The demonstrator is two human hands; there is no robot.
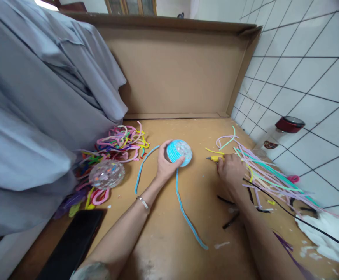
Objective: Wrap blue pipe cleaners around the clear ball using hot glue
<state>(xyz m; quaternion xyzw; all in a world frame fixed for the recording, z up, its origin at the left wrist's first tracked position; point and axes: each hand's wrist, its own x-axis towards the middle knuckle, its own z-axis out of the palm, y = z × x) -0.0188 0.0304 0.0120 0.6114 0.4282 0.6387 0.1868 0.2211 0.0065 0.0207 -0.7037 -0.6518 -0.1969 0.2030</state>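
My left hand [167,162] is closed around a transparent rounded object [184,149], partly wrapped in rows of light-blue pipe cleaner. Two loose blue lengths trail from it over the table: a curved blue pipe cleaner [142,168] on the left and a longer blue pipe cleaner [184,212] toward the front. To the right, my right hand [233,168] grips a yellow hot glue gun [216,158], its metal tip pointing left toward the wrapped object. Most of the glue gun is hidden under my fingers. A black cord [292,209] runs off to the right.
A pile of mixed pipe cleaners [123,142] and a transparent bumpy dome [107,175] lie left, near a black phone [73,245]. Pastel pipe cleaners [274,175], a red-lidded jar [274,138] and white tissue [327,237] are right. A cardboard panel [175,74] stands behind.
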